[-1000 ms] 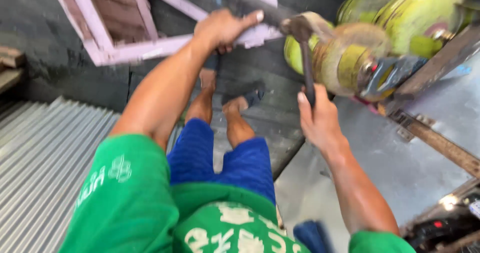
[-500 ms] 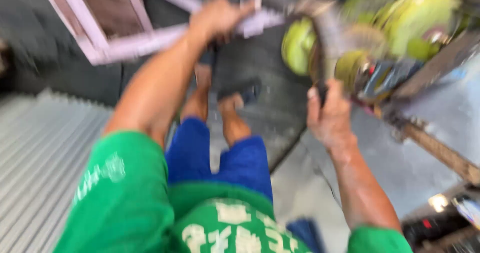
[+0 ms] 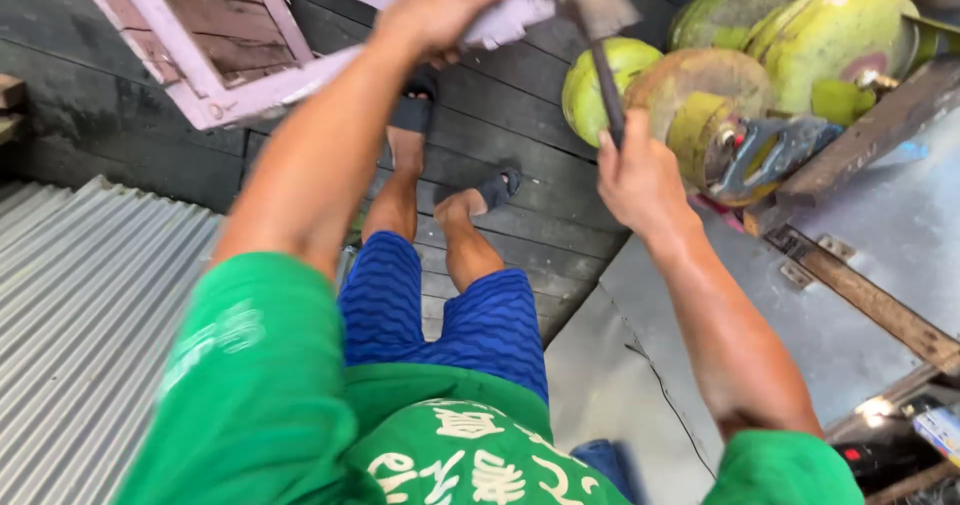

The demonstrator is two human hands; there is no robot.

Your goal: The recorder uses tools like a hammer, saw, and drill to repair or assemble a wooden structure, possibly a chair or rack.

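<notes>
Fingers of right hand wrapped around hammer, left hand gripping pink frame

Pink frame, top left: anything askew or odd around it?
Yes. The pink frame sits tilted, its end gripped by the left hand. The right hand holds a hammer raised beside it. Green coconuts are piled loosely at the metal sheet.
</notes>
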